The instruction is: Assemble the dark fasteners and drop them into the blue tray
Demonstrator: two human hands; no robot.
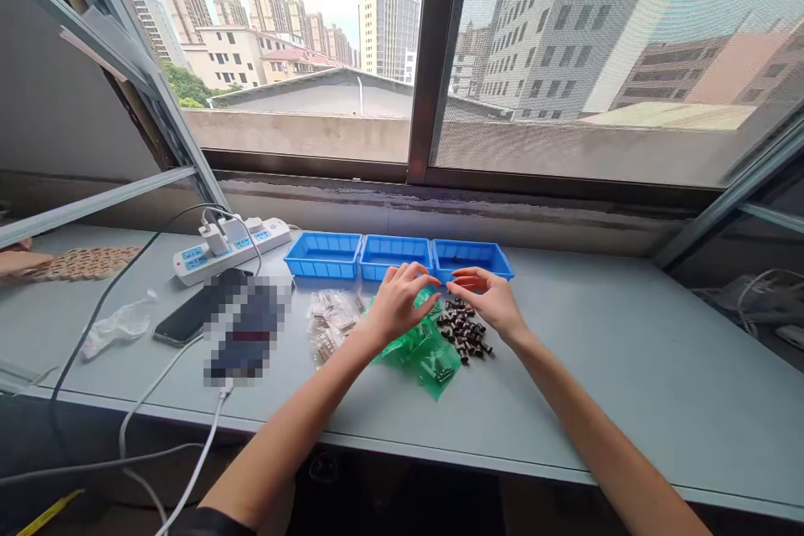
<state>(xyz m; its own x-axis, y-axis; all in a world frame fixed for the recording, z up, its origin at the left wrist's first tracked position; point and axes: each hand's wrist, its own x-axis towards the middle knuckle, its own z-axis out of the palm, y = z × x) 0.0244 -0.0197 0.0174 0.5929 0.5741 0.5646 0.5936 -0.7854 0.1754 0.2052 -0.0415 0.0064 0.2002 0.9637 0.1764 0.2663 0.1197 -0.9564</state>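
My left hand (402, 301) hovers over crumpled green plastic bags (433, 356), its fingers curved and the thumb apart from them. Close by on its right, my right hand (493, 301) is above a pile of small dark screw-like parts (468, 335), fingers stretched toward the left hand with a small gap to the thumb. No object shows clearly in either hand. Left of the green bags lie clear plastic bags (327, 314) of small brownish parts. Part of the green plastic is hidden beneath my left hand.
Three joined blue bins (323, 257) stand behind my hands, near the window. At left are a white power strip (229, 251), a dark phone (194, 314), a blurred device (244, 335), cables and a crumpled clear wrapper (119, 327). Another person's hand (22, 262) shows at the far left.
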